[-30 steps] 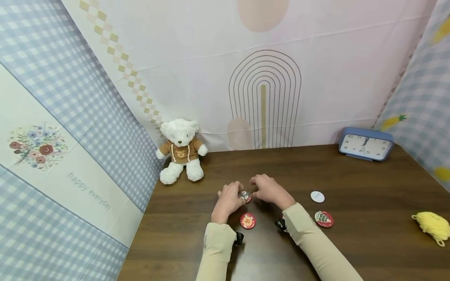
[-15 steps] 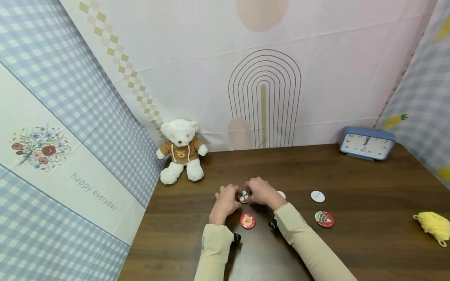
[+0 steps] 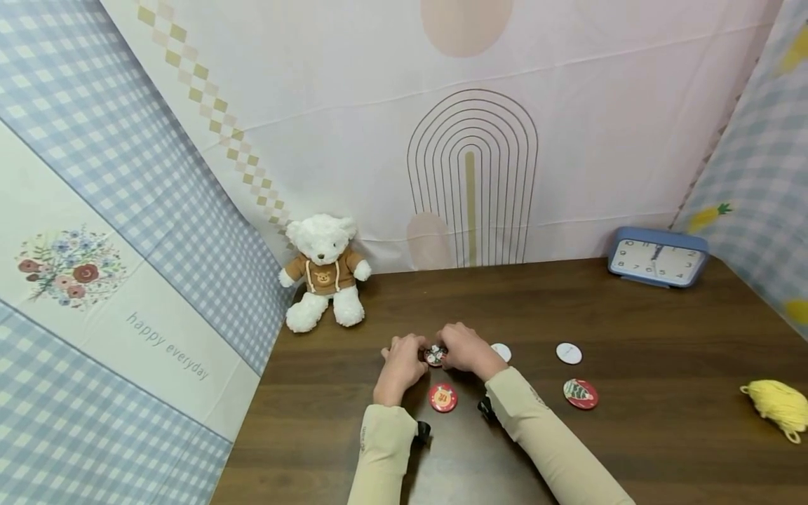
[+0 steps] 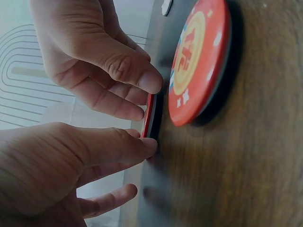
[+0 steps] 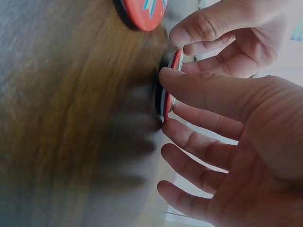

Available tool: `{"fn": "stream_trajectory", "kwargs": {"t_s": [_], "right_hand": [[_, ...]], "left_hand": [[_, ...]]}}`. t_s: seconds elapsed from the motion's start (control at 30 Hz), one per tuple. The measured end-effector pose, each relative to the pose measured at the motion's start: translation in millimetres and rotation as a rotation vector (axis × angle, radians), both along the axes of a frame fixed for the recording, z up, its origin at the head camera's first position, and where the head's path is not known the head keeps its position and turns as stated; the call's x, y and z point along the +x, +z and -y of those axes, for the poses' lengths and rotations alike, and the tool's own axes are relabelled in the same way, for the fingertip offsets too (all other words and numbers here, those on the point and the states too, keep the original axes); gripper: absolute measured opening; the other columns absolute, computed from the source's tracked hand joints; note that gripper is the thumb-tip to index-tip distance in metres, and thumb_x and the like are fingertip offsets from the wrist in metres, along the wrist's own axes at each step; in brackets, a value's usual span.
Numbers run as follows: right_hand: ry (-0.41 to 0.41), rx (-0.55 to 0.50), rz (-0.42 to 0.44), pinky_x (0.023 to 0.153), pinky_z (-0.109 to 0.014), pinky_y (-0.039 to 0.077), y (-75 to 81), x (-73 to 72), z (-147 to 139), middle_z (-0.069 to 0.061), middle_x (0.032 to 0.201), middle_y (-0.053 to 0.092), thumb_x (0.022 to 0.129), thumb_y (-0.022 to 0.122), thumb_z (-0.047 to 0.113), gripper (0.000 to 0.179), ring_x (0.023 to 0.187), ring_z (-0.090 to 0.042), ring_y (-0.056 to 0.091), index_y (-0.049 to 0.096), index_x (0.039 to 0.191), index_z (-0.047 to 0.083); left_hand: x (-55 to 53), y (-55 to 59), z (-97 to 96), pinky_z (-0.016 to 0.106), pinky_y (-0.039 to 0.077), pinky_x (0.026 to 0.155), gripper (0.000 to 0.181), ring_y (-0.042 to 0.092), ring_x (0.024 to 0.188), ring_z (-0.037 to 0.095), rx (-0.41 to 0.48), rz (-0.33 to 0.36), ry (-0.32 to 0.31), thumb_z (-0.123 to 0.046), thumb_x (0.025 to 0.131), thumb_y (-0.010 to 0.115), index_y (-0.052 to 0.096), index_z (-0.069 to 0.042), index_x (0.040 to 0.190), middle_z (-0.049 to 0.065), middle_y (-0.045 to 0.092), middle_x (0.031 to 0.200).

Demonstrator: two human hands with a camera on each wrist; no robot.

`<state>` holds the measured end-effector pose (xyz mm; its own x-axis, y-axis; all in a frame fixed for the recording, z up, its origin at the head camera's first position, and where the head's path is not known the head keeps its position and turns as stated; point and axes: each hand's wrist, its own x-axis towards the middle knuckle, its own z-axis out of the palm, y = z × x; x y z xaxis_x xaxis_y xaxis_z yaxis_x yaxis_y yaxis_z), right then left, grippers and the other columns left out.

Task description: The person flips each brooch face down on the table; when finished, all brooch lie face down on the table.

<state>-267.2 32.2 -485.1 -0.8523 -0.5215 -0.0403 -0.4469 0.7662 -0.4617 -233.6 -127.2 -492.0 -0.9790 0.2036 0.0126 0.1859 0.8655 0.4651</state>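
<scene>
Both hands hold a round badge with a red rim and a dark patterned face [image 3: 435,355], one at each side, low over the brown table [image 3: 505,449]. My left hand [image 3: 402,361] pinches its left edge, thumb in front and a finger behind, the other fingers spread. At the opposite edge, my right hand [image 3: 466,347] pinches with thumb and fingers. The wrist views show the held badge [image 5: 175,64] edge-on, with a dark underside. Nearer the body lies a red badge with a yellow centre [image 3: 444,398], between the forearms.
Right of the hands lie a white disc [image 3: 501,352], another white disc [image 3: 569,353] and a red badge with a tree picture [image 3: 580,394]. Yellow yarn [image 3: 776,408] sits far right. A teddy bear [image 3: 323,273] and a blue clock [image 3: 658,257] stand at the back.
My right hand has moved left to the patterned badge and taken its right edge, uncovering the white disc. My left hand has shifted slightly left and stays at the badge.
</scene>
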Motion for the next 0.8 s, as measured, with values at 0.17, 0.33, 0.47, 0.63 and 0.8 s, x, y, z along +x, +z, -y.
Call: {"fn": "stream_trajectory", "kwargs": {"t_s": [0.17,0.33,0.47,0.63,0.8], "right_hand": [[0.009,0.001,0.033,0.066,-0.037,0.044,2.2,0.0,-2,0.0,0.075,0.056,0.073,0.082,-0.001,0.021,0.07,-0.019,0.05,0.065,0.078,0.01],[0.034,-0.025,0.07,0.067,-0.035,0.044,7.8,-2.4,-10,0.0,0.074,0.057,0.081,0.08,0.002,0.015,0.069,-0.017,0.05,0.066,0.081,0.008],[0.065,-0.048,0.093,0.07,-0.036,0.047,11.7,-2.6,-16,0.001,0.076,0.061,0.087,0.075,0.001,0.006,0.07,-0.016,0.053,0.071,0.087,0.006],[0.087,-0.076,0.111,0.066,-0.034,0.046,12.0,-0.1,-16,0.002,0.074,0.06,0.09,0.069,0.0,0.005,0.066,-0.015,0.05,0.072,0.089,0.004],[0.07,-0.105,0.108,0.061,-0.029,0.041,10.8,-0.1,-13,0.001,0.068,0.056,0.092,0.066,-0.001,0.013,0.061,-0.014,0.045,0.069,0.081,0.004]], "left_hand": [[0.2,1.6,-1.0,0.058,0.033,0.084,0.023,0.056,0.103,0.037,0.021,-0.009,0.008,-0.001,0.081,0.079,0.077,-0.013,0.1,0.006,0.072,0.105],[-5.0,5.1,-3.5,0.06,0.034,0.086,0.017,0.059,0.103,0.036,0.038,-0.024,0.001,-0.004,0.085,0.078,0.077,-0.015,0.098,0.005,0.073,0.103],[-8.1,7.1,-4.7,0.06,0.034,0.087,0.012,0.062,0.1,0.033,0.046,-0.024,-0.001,-0.007,0.088,0.076,0.078,-0.017,0.095,0.003,0.073,0.098],[-7.6,6.6,-2.5,0.061,0.034,0.088,0.007,0.064,0.097,0.033,0.053,-0.016,0.016,-0.011,0.09,0.075,0.079,-0.015,0.095,0.002,0.074,0.095],[-6.8,5.9,-0.1,0.06,0.034,0.086,0.005,0.063,0.092,0.033,0.055,-0.02,0.028,-0.012,0.091,0.074,0.079,-0.013,0.093,0.0,0.072,0.087]]}}
